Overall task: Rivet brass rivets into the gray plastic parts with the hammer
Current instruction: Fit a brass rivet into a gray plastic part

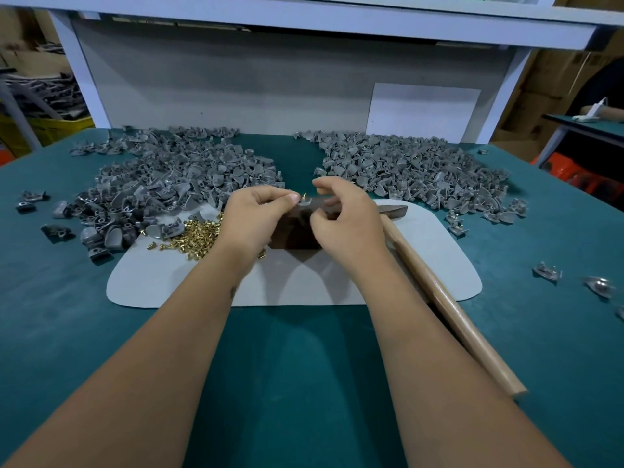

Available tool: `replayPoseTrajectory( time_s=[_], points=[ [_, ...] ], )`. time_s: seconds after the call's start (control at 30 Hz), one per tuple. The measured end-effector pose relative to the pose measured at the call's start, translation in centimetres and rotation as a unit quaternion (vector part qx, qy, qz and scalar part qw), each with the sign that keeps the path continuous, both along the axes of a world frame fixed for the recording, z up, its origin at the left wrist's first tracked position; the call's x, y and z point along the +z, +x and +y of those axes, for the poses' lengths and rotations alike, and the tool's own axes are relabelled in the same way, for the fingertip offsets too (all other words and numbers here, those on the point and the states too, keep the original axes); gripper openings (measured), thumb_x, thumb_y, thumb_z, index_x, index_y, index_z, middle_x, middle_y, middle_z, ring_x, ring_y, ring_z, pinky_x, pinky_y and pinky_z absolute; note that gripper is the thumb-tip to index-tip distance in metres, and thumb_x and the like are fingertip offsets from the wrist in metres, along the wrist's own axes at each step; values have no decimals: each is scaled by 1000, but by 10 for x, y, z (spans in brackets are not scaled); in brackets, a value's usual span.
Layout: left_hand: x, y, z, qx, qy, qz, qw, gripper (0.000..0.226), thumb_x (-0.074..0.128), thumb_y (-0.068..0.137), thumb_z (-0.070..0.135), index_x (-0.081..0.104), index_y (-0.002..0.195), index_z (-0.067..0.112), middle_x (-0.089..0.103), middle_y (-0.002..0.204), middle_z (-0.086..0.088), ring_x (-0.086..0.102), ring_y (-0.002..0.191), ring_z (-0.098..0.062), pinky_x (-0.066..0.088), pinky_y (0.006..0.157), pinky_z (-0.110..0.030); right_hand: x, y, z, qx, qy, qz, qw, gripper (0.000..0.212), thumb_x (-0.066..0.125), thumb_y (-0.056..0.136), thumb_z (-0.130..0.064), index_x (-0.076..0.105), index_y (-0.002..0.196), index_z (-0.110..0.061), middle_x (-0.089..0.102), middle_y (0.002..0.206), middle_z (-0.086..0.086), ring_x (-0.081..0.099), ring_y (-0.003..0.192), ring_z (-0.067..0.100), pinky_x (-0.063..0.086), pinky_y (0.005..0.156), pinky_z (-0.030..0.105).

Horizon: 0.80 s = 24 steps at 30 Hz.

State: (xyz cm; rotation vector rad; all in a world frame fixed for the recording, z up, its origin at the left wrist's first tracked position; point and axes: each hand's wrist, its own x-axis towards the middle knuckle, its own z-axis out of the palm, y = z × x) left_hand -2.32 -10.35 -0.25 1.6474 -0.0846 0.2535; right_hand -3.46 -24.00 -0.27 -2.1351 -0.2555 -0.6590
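Observation:
On top of a dark block [293, 231] sits a small gray plastic part [308, 203] with a brass rivet [303, 196] standing upright in it. My left hand [253, 217] pinches that part at its left side. Just right of it, my right hand [344, 217] hovers with curled fingers; I cannot tell whether it holds anything. The hammer [449, 305] lies on the table to the right, its wooden handle running toward me and its dark head [393, 211] behind my right hand. Loose brass rivets [196, 234] lie heaped left of the block.
A pale mat [422, 265] lies under the block on the teal table [304, 366]. Large heaps of gray parts lie at the back left [162, 184] and back right [405, 167]. A few single parts [547, 271] are scattered at the right.

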Motion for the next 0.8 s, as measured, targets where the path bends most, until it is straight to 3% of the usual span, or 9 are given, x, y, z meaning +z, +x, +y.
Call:
replayPoseTrajectory(
  time_s=[0.17,0.43,0.6,0.8],
  points=[
    [2,-1,0,-37,-31,-16,999,16,65,90,6,74,78,11,71,69,5,66,67,-2,50,62,-11,0,1,3,-11,-93,-24,995,36,71,80,-26,65,114,-15,65,110,-1,54,104,18,41,87,28],
    [1,-1,-1,-65,-8,-40,997,24,64,90,3,72,72,17,71,64,7,64,63,-3,51,63,-13,4,-2,0,-17,-178,-43,983,21,61,90,-23,67,105,-9,65,100,8,52,98,26,40,83,38],
    [0,-2,0,-89,-5,-47,995,22,63,92,2,72,77,15,72,67,8,67,67,-4,52,66,-15,3,-1,1,-31,-215,-42,975,19,55,93,-22,65,97,-7,65,96,8,51,97,26,37,78,35],
    [-1,-2,0,-89,-8,-45,995,18,63,91,1,72,81,12,72,79,-4,65,99,-15,46,101,-30,1,-1,1,-41,-254,-74,964,19,53,95,-21,64,95,-5,65,92,9,51,92,28,30,72,30]
  ],
)
